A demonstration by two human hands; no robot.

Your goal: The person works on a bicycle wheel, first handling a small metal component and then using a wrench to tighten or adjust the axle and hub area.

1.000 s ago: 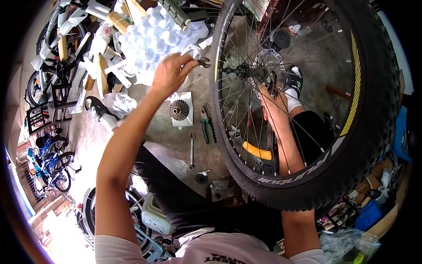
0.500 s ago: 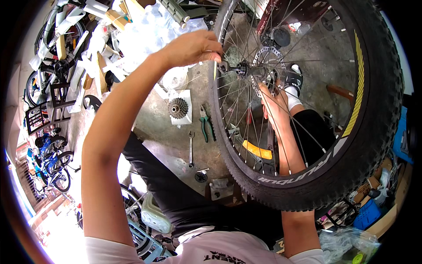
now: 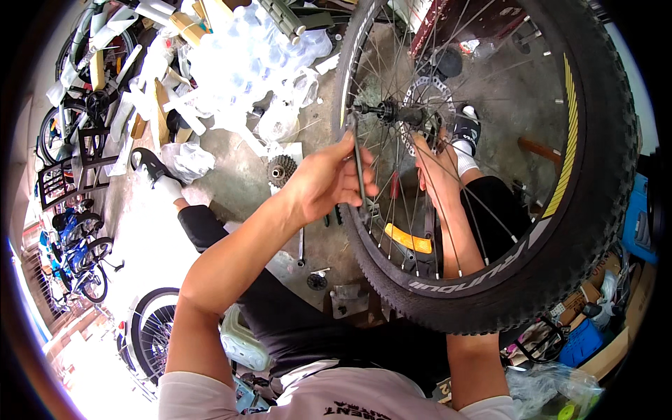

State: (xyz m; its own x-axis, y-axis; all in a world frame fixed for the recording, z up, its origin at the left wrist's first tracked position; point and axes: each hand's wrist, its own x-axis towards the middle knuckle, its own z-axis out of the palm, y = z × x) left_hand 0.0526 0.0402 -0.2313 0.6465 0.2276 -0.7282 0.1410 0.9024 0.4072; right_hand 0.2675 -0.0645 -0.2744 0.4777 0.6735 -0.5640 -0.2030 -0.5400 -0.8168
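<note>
A bicycle wheel with a knobby black tire (image 3: pixel 598 217) stands upright before me, tilted. Its hub (image 3: pixel 400 113) has a bare axle end pointing left and a disc brake rotor (image 3: pixel 418 87) on the far side. Just below that axle end, my left hand (image 3: pixel 325 178) grips a dark wrench (image 3: pixel 360 164), apart from the axle, between thumb and fingers. Reaching behind the spokes, my right hand (image 3: pixel 439 168) curls its fingers by the rotor; what they hold is hidden. A cassette sprocket (image 3: pixel 281 170) lies on the floor beyond my left wrist.
A floor wrench (image 3: pixel 302 248) and a small black disc (image 3: pixel 317 281) lie between my legs. Plastic wrapping (image 3: pixel 245 63) is heaped at the upper left, with bicycles (image 3: pixel 84 252) farther left. Boxes and a blue container (image 3: pixel 582 341) stand at the lower right.
My left hand has come down and toward me from the axle end, bringing the wrench off it. My left leg has shifted; the right hand stays at the hub.
</note>
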